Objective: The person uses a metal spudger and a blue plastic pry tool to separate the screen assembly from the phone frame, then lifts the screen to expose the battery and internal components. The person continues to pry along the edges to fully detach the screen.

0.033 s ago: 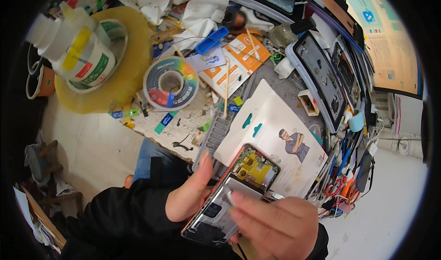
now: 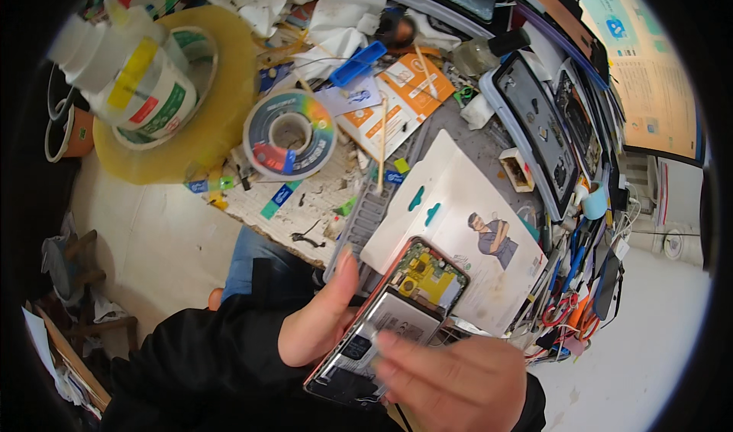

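- Opened phone (back cover off, battery and yellow board showing) sits low in the middle, above the person's lap.
- Nothing has shifted from the earlier frame.
- Left hand grips the phone's left edge, thumb up.
- Right hand, blurred, touches its lower part; closure unclear.
- White packaging card lies just behind.

The head camera is looking steeply down from above the person's chest, facing the cluttered workbench. It is sitting close over both hands, with the near bench edge crossing mid-frame.
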Available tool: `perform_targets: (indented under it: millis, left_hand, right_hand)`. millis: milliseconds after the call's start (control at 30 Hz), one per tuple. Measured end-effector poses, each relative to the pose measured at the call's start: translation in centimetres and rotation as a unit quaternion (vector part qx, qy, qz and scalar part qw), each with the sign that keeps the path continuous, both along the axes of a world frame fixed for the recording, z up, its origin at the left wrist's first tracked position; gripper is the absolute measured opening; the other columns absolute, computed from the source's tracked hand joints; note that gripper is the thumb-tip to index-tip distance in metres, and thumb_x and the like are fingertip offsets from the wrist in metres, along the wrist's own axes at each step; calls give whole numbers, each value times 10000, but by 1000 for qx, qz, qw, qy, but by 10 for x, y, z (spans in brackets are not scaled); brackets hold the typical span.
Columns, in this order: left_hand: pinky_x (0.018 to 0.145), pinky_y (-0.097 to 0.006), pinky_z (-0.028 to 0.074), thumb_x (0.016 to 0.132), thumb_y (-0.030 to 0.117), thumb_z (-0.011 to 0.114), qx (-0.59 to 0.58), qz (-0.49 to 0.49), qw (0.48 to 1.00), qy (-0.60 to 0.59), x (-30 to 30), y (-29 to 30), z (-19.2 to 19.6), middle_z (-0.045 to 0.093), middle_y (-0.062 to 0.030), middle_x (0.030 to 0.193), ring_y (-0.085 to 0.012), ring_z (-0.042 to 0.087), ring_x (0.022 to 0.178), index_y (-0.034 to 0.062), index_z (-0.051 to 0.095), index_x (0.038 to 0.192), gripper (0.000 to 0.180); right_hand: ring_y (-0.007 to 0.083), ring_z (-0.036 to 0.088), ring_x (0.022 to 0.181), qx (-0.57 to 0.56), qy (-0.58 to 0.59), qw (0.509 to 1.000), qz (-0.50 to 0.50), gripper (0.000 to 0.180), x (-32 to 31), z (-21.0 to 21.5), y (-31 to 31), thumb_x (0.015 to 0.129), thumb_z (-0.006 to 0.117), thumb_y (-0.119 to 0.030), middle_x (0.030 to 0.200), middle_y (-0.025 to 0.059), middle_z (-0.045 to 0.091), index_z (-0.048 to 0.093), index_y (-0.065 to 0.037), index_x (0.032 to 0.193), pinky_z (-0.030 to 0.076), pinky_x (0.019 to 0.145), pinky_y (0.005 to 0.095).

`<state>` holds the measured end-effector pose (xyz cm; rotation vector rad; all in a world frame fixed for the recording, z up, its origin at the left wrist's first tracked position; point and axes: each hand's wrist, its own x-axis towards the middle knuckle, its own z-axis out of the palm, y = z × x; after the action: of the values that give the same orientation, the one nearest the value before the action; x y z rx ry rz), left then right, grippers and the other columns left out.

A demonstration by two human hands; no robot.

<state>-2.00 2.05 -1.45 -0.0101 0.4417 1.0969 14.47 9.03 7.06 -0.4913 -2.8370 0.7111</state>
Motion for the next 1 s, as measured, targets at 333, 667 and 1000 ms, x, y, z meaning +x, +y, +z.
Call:
perform_targets:
  millis: [333,667,1000]
  left_hand:
    - [1242,-503,310,1060,671,213,27,-16,994,-105,-5,2,-9,238,-158,1704,-354,325,1531,167,99,1677,805]
    - [1124,-503,461,1013,762,169,94,13,994,61,3,0,-24,341,-193,1656,-364,468,1432,200,146,1675,869]
    - [1122,-521,444,1000,780,185,29,-24,999,-26,3,-4,-15,306,-193,1673,-396,418,1463,213,130,1679,886]
  right_hand:
    - [189,620,619,-44,-41,998,30,253,-13,12,-9,775,711,-49,1169,104,748,759,-29,1023,477,545,305]
    - [180,607,609,10,29,999,-22,251,-4,-2,-31,792,688,-37,1192,101,748,766,-30,1031,472,551,296]
    - [253,709,736,-30,81,995,-40,270,2,-15,-40,787,761,17,1157,150,745,749,8,1056,548,621,315]
